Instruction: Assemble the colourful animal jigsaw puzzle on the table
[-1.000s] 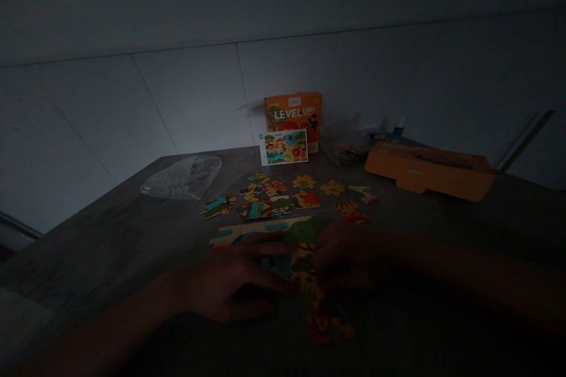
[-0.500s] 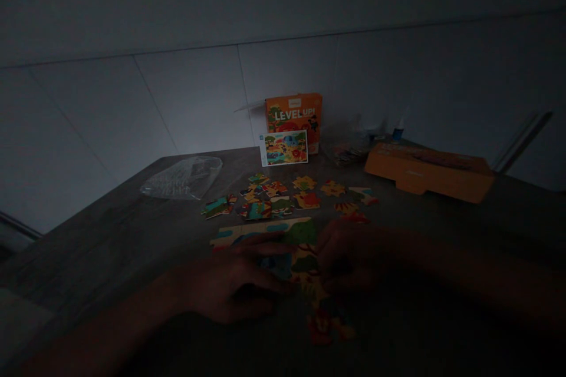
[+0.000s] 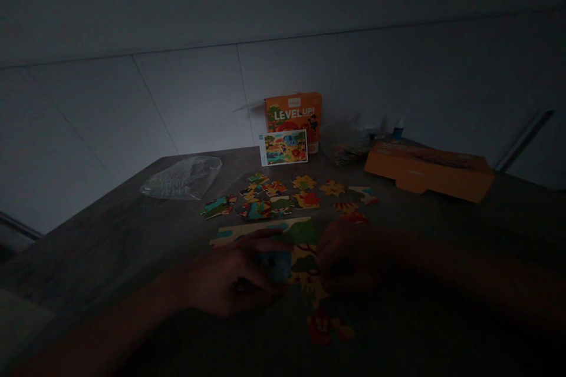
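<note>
A partly joined jigsaw puzzle (image 3: 305, 235) with a green tree and a blue animal lies on the dark table in front of me. My left hand (image 3: 234, 274) rests on its left part, fingers stretched over the pieces and apart. At the puzzle's right edge, my right hand (image 3: 342, 253) has its fingers curled closed against the joined pieces; deep shadow hides its fingertips. Just below the hands, a yellow piece (image 3: 313, 290) touches the puzzle's lower side. Nearer to me lie joined pieces with a red lion face (image 3: 321, 325).
Several loose puzzle pieces (image 3: 306, 199) lie beyond the hands. A picture card (image 3: 285, 147) leans on an orange box (image 3: 294, 107) by the wall. A clear plastic bag (image 3: 183, 178) lies left; an orange box lid (image 3: 428, 172) and a small bottle (image 3: 398, 131) are right.
My left hand's lower fingers have drawn in slightly, showing more of the blue animal. My right hand stays at the puzzle's right edge.
</note>
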Demonstrator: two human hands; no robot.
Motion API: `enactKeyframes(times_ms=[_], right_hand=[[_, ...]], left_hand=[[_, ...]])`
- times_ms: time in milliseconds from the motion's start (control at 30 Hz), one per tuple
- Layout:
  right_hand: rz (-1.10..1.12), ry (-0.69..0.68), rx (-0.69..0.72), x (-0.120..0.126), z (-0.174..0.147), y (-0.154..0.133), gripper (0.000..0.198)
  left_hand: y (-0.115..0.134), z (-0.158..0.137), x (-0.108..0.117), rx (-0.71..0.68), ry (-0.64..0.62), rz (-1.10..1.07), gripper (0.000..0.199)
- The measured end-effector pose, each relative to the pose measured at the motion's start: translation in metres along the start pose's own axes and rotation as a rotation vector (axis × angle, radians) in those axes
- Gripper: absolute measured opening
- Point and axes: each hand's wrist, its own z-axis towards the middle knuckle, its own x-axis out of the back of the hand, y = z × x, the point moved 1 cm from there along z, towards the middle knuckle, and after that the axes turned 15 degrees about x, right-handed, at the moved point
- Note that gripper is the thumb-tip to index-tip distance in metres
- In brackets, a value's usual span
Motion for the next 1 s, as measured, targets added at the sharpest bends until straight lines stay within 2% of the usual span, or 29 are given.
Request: enactKeyframes(times_ms=[400,600,767,1000], right_hand=[[-0.042,-0.022,-0.014,0.0000,-0.0001,-0.0015,0.028],[-0.028,-0.015,-0.026,0.0001,0.0011,-0.0024,0.020],[0.003,-0.013,0.001,-0.0034,0.0002,0.0010,0.020],[-0.016,-0.027,-0.034,-0.0016,0.0035,-0.0022,0.019]], left_hand=[[-0.0078,0.0001,-0.0045,-0.016,0.022,-0.007,0.023],[-0.0054,0.0012,-0.0024,-0.044,0.035,-0.017,0.025],[-0.0036,0.0015,-0.0020,-0.029,0.031,-0.004,0.024],[-0.0063,0.0002,-0.0037,-0.012,0.026,-0.001,0.025]])
